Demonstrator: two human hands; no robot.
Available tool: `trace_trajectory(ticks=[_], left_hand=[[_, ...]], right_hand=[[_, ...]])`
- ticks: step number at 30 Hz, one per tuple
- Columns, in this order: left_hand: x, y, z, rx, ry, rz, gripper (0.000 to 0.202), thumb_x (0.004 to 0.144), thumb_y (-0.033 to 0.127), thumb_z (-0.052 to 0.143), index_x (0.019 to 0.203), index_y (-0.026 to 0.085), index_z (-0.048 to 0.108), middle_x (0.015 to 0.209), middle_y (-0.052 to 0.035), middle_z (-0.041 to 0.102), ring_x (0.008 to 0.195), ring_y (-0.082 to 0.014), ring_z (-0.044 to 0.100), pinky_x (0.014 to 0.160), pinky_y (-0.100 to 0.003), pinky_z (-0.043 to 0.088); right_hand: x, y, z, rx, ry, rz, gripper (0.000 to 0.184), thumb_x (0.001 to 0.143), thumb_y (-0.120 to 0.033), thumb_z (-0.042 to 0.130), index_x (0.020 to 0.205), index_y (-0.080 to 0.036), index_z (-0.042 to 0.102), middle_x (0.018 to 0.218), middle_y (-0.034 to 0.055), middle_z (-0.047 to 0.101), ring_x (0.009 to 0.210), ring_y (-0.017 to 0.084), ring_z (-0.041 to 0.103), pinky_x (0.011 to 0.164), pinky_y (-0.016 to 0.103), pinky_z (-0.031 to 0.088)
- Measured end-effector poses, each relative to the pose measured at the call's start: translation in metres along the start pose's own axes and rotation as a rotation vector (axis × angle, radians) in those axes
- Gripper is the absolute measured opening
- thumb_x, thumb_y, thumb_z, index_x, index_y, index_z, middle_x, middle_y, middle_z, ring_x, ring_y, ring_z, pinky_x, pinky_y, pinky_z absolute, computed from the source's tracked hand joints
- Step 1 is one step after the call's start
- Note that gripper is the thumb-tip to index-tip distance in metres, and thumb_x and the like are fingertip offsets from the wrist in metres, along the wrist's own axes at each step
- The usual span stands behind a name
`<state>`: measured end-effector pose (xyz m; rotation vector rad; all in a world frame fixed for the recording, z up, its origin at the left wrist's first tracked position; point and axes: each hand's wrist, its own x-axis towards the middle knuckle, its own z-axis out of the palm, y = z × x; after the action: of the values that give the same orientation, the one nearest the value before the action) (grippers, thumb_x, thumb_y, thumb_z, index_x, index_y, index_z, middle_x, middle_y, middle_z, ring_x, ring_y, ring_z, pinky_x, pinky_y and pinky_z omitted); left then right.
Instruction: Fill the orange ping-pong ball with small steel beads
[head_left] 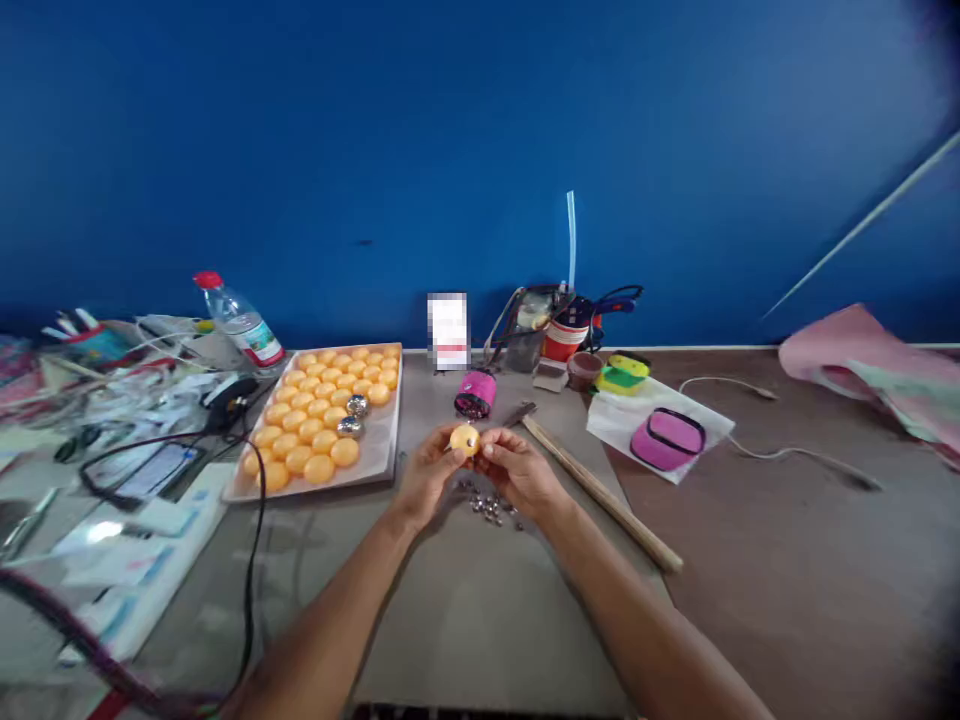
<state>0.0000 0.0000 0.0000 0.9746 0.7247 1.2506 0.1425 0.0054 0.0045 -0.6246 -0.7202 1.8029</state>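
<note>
Between the fingers of my left hand [426, 475], closed around it, is an orange-yellow ball [460, 440] with one small shiny stud on its facing side. My right hand [521, 470] is closed in a pinch right beside the ball; whatever its fingertips hold is too small to make out. Under my hands lies a loose scatter of small shiny metal studs [489, 503]. To the left, a white tray [384, 450] bears rows of similar orange balls [315, 400]. Two balls there, one being this silver ball [349, 427], are covered in shiny metal.
A pink pouch [477, 393] lies open behind my hands. A wooden-handled hammer [600, 490] rests to the right, near another pink piece [670, 440] on white paper. A water bottle [244, 325], a black cable [255, 540] and clutter occupy the left. A blue wall [480, 150] stands behind.
</note>
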Motion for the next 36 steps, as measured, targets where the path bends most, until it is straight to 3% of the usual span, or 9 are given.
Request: trace_trajectory(ticks=[11,22,36], left_hand=[[0.0006,0.0012,-0.0018,0.115,0.066,0.021,0.036,0.067,0.026,0.074,0.1,0.017,0.063,0.092,-0.0026,0.064,0.072,-0.0118,0.055,0.069,-0.026,0.044],[-0.0006,-0.0002,-0.0014,0.066,0.019,0.006,0.035,0.07,0.029,0.071,0.101,0.014,0.062,0.087,-0.0039,0.063,0.07,-0.0123,0.055,0.07,-0.028,0.044],[-0.0001,0.0014,-0.0027,0.234,0.064,0.004,0.038,0.069,0.03,0.072,0.102,0.017,0.06,0.09,-0.003,0.063,0.065,-0.011,0.058,0.067,-0.027,0.046]], right_hand=[[0.0024,-0.0017,-0.0085,-0.121,-0.005,-0.005,0.022,0.058,-0.029,0.08,0.068,-0.017,0.064,0.06,-0.0028,0.06,0.054,0.009,0.05,0.057,0.022,0.037],[0.0003,-0.0036,-0.0057,-0.078,-0.047,0.013,0.022,0.06,-0.029,0.08,0.068,-0.017,0.063,0.059,-0.002,0.06,0.056,0.01,0.052,0.059,0.024,0.039],[0.0022,-0.0052,-0.0097,-0.174,0.041,0.071,0.027,0.054,-0.033,0.082,0.065,-0.016,0.063,0.055,-0.0023,0.059,0.053,0.009,0.051,0.057,0.023,0.039]])
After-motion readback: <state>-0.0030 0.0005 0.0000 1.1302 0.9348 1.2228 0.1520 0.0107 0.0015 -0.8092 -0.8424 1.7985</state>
